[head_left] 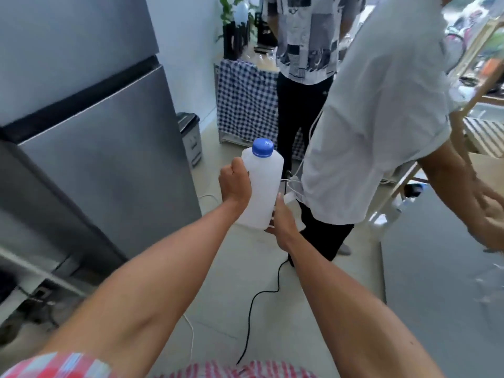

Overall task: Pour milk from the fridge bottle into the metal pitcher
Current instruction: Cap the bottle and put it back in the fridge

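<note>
A white plastic milk bottle (263, 186) with a blue screw cap (262, 147) is held upright in front of me, above the floor. My left hand (235, 182) grips its upper left side. My right hand (282, 223) supports its lower right corner and base. The cap is on. The grey fridge (95, 148) stands at the left with its doors shut. No metal pitcher is in view.
Two people stand close ahead: one in a white shirt (381, 118) at the right, one in a patterned shirt (305, 36) behind. A checked-cloth table (245, 105), a small bin (191, 135), a black cable (253, 309) on the floor and a grey counter (441, 282) at right.
</note>
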A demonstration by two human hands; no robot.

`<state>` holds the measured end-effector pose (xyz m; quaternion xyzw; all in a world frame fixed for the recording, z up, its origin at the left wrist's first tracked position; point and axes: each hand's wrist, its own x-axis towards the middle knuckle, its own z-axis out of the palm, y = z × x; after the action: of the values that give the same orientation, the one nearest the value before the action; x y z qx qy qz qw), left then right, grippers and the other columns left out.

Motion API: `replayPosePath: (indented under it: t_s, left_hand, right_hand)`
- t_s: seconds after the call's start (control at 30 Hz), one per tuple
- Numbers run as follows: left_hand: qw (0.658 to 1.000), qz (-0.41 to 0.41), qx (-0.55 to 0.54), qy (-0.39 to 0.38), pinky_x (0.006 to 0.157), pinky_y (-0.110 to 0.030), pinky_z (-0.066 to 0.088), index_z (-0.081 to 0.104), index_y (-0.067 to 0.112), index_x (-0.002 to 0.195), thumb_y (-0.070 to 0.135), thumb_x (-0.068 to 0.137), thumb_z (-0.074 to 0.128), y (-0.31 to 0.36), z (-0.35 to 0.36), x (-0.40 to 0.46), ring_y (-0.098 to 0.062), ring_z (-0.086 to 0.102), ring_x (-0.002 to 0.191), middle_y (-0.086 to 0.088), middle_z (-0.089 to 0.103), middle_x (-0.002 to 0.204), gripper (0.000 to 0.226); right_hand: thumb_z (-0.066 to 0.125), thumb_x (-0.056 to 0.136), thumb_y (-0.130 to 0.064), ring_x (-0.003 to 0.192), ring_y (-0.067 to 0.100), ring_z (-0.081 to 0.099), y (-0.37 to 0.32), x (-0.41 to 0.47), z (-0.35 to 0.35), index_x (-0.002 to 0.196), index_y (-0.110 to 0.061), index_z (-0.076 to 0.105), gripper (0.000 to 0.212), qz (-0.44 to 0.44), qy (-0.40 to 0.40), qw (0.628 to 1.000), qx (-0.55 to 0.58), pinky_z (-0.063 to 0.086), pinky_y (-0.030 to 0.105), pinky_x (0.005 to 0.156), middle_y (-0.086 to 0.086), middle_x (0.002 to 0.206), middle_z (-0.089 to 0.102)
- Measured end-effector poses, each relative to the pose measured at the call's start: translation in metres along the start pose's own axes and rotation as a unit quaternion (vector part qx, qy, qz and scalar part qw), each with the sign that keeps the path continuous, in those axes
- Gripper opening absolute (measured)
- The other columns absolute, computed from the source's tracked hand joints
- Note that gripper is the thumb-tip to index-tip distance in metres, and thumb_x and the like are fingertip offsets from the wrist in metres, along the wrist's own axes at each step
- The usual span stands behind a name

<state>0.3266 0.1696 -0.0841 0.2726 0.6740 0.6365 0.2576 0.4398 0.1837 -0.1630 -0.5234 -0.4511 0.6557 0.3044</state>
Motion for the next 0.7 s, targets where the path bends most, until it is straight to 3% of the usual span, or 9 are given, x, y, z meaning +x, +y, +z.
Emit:
replayPosePath:
  t_s: [0.13,0.37,0.5,0.57,0.7]
  left_hand:
    - [0.995,0.000,0.014,0.097,0.051,-0.031,0.026,0.030,0.020,0.054,0.021,0.097,0.039,0.003,-0.065,0.028,-0.011,0.030,0.045,0.005,0.037,0.050,0.043]
    - [0.974,-0.013,-0.001,0.225,0.055,-0.030,0.029,0.029,0.021,0.054,0.033,0.087,0.036,0.001,-0.157,0.049,-0.017,0.035,0.053,0.004,0.038,0.050,0.036]
    - [0.950,-0.022,0.001,0.311,0.043,-0.021,0.028,0.030,0.017,0.057,0.019,0.101,0.038,0.002,-0.194,0.051,-0.003,0.034,0.038,0.008,0.037,0.046,0.045]
    - [0.936,-0.026,-0.015,0.352,0.049,-0.025,0.028,0.032,0.019,0.054,0.022,0.097,0.040,0.003,-0.210,0.051,-0.007,0.033,0.041,0.007,0.038,0.047,0.044]
    - [0.911,-0.046,-0.035,0.407,0.055,-0.033,0.028,0.036,0.022,0.039,0.034,0.082,0.040,0.003,-0.236,0.046,-0.021,0.031,0.052,0.008,0.036,0.043,0.046]
  right_hand:
    - [0.024,0.106,-0.064,0.111,0.027,0.068,-0.003,0.017,0.068,0.132,-0.022,0.063,0.063,0.015,-0.070,0.997,-0.042,0.057,0.037,0.070,0.008,0.125,0.069]
    - [0.025,0.109,-0.056,0.099,0.025,0.069,-0.011,0.018,0.166,0.106,-0.028,0.064,0.049,0.019,-0.217,0.971,-0.102,0.059,0.046,0.084,0.008,0.111,0.071]
    - [0.033,0.091,-0.072,0.099,0.028,0.074,-0.010,0.020,0.208,0.110,-0.024,0.071,0.065,0.024,-0.271,0.950,-0.156,0.065,0.050,0.080,0.010,0.113,0.074]
    - [0.035,0.081,-0.076,0.100,0.028,0.074,-0.008,0.022,0.225,0.112,-0.025,0.072,0.071,0.028,-0.303,0.937,-0.171,0.065,0.051,0.080,0.008,0.115,0.074]
    - [0.038,0.081,-0.072,0.105,0.031,0.073,-0.005,0.019,0.254,0.107,-0.022,0.074,0.067,0.033,-0.356,0.915,-0.187,0.061,0.055,0.090,0.009,0.113,0.075]
